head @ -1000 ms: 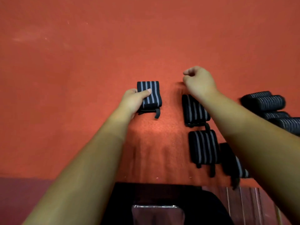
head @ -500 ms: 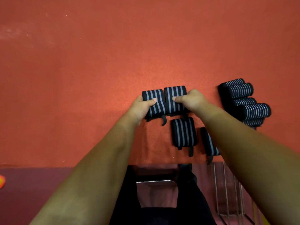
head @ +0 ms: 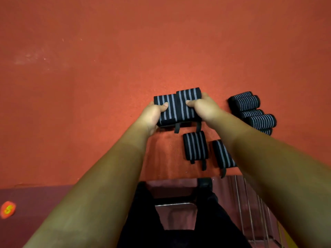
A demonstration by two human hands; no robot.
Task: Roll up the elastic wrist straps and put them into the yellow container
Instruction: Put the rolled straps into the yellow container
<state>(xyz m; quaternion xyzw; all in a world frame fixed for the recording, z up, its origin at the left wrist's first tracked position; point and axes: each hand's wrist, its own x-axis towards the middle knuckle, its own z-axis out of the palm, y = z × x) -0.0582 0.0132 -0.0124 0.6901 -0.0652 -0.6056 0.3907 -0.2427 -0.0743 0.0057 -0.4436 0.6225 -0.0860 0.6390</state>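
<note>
My left hand [head: 153,114] is gripping the left strap roll [head: 170,111], my right hand [head: 206,109] is gripping the right strap roll [head: 189,95]; both rolls are sitting side by side, touching, on the red mat [head: 107,86], spare rolls [head: 195,145] lying nearby.

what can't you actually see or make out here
Head view:
- Left hand and right hand: fingers mostly hidden behind the held straps.
- Third flat strap: its right side hidden by the right forearm.
- Rolled strap pile: lower rolls behind the same forearm, count unclear.
- Yellow sliver: cut by the bottom edge; maybe the container.
- Orange disc: blurred, marking unreadable.
</note>
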